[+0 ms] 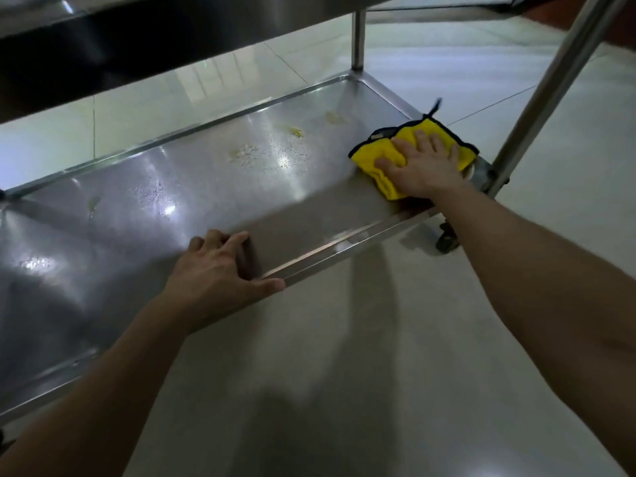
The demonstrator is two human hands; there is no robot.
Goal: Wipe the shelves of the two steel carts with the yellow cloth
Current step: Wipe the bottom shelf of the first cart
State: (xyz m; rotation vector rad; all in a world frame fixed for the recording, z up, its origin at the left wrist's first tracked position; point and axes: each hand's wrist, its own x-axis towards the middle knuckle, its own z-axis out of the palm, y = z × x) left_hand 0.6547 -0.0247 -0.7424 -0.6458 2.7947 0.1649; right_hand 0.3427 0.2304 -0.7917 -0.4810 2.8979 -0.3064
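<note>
Right hand [423, 166]: I see it laid flat, fingers spread and straight, pressing down on the yellow cloth [375, 156]; it grips nothing.
Left hand [220, 270]: its fingers curl over the near rim [344, 246] of the lower shelf [172, 208] and the thumb lies along the rim's outer face, so I judge that it steadies the cart.
Yellow cloth: it lies bunched under the palm at the shelf's right end, close to the near right corner, and its black loop [434, 108] points toward the far edge.
Residue: yellowish stains [296, 131] and fine droplets sit mid-shelf toward the far rim, well apart from the cloth, and a fainter streak [93, 203] lies toward the left end.
Risk, missed soil: a stroke that hugs the near edge would, I judge, leave the far-side stains where they are.
Risk, smearing: the folded cloth could spread the wet residue across the steel where it should lift it.
Risk, cloth slip: with an open palm and no pinch, the cloth may slide out over the right edge or catch against the upright post [537, 98].
Risk, cart roll: the caster [447, 239] stands on smooth floor [344, 339]; I cannot tell if it is locked, so a hard push could shift the cart if the left grip loosens.
Risk, clearance: the upper shelf [172, 39] hangs low over the work, so a far reach may knock a forearm against it.
</note>
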